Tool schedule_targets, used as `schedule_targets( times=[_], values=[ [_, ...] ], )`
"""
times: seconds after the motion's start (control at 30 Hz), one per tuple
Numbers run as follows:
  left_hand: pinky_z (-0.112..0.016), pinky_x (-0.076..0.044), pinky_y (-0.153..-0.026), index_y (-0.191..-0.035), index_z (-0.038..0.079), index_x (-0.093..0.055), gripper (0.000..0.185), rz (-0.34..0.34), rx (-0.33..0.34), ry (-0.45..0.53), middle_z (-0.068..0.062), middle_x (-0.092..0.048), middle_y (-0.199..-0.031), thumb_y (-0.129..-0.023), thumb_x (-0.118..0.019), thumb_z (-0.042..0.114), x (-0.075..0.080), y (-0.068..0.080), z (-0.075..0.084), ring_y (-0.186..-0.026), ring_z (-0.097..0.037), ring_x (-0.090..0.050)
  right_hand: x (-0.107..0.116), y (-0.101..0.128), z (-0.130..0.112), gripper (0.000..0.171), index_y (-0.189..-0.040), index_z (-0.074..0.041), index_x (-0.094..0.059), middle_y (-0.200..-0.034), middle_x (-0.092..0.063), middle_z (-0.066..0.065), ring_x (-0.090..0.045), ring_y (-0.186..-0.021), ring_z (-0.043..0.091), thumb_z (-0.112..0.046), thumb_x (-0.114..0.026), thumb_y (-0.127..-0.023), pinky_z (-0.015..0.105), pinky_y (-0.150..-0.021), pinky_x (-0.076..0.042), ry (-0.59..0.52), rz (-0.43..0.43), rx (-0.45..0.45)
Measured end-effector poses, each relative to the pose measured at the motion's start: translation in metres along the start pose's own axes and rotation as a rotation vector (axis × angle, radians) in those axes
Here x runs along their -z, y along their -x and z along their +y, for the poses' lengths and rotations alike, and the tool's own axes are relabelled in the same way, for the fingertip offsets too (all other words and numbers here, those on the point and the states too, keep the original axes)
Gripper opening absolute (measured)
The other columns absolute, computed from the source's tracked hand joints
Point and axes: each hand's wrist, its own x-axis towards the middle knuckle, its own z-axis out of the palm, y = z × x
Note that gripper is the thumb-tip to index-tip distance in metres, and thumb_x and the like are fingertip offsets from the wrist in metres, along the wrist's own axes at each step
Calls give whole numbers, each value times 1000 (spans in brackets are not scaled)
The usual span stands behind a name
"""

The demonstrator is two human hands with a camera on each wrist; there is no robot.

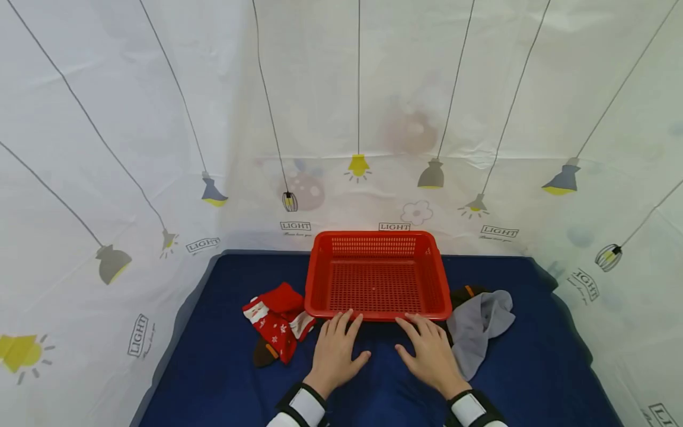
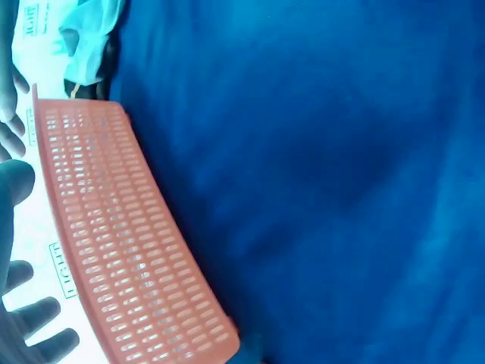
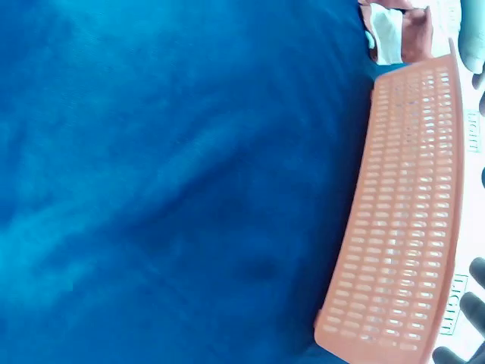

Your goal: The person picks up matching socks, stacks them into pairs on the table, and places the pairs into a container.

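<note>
In the head view a red plastic basket (image 1: 373, 284) with a perforated floor stands on the blue cloth, its inside bare. My left hand (image 1: 335, 354) lies at the near rim, fingers spread and fingertips right at the edge. To its right, my right hand (image 1: 431, 357) is held the same way, fingers extended toward the rim. Neither hand grips anything. Red patterned socks (image 1: 280, 317) with white parts lie crumpled left of the basket. A grey sock-like cloth (image 1: 476, 326) lies beside my right hand. Both wrist views show the basket's slotted near wall (image 2: 132, 235).
A brown fabric piece (image 1: 264, 354) with an orange mark peeks out below the red socks. Another dark piece (image 1: 463, 294) sits partly under the grey cloth. Behind and at both sides hangs a white sheet (image 1: 320, 89) printed with lamps, bordering the blue cloth (image 1: 381, 391).
</note>
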Motion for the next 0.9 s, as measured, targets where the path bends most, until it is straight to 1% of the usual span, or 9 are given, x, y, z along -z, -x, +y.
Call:
schedule_targets(
  times=[0.1, 0.2, 0.37, 0.53, 0.6, 0.73, 0.9],
  values=[
    [-45, -36, -96, -137, 19, -43, 74, 16, -5, -11, -8, -45, -136, -76, -62, 56, -4, 7, 2, -121, -27, -45, -3, 5, -3, 55, -129, -24, -52, -124, -52, 4, -48, -114, 28, -39, -67, -78, 52, -88, -38, -17, -12, -4],
    [-44, -38, -94, -135, 18, -45, 72, 24, 0, 2, -7, -47, -134, -75, -63, 55, -6, 14, 3, -118, -25, -46, -8, 10, -4, 54, -127, -24, -54, -122, -53, 3, -49, -113, 27, -39, -67, -77, 51, -87, -39, -28, -16, -7],
    [-44, -39, -91, -133, 18, -48, 70, -11, 24, 33, -7, -48, -133, -75, -65, 52, -12, 30, 6, -117, -24, -46, -14, 22, -6, 53, -124, -24, -56, -120, -54, 3, -50, -110, 26, -38, -70, -75, 51, -85, -40, -28, -20, -18],
    [-45, -40, -89, -132, 19, -49, 67, -73, 45, 52, -7, -48, -131, -75, -64, 52, -24, 45, 5, -115, -24, -47, -20, 32, -6, 52, -124, -25, -56, -121, -54, 3, -49, -111, 25, -38, -69, -76, 50, -84, -40, -33, -77, -61],
    [-46, -40, -88, -132, 18, -49, 67, -89, 55, 60, -7, -48, -132, -76, -64, 51, -28, 48, 4, -115, -25, -47, -21, 35, -5, 51, -125, -25, -56, -122, -53, 3, -48, -112, 25, -39, -68, -77, 49, -85, -40, -38, -106, -84],
    [-46, -40, -88, -132, 18, -49, 66, -102, 79, 68, -7, -47, -132, -76, -64, 51, -34, 53, 1, -115, -26, -47, -23, 39, -4, 51, -125, -26, -55, -123, -53, 2, -48, -113, 25, -41, -67, -77, 50, -86, -39, -23, -142, -114],
    [-46, -40, -88, -133, 18, -48, 67, -127, 106, 82, -8, -47, -133, -77, -63, 51, -38, 57, -2, -115, -26, -47, -26, 43, 0, 53, -125, -25, -55, -123, -52, 2, -47, -113, 25, -41, -68, -76, 51, -87, -38, 5, -148, -140]
  ],
)
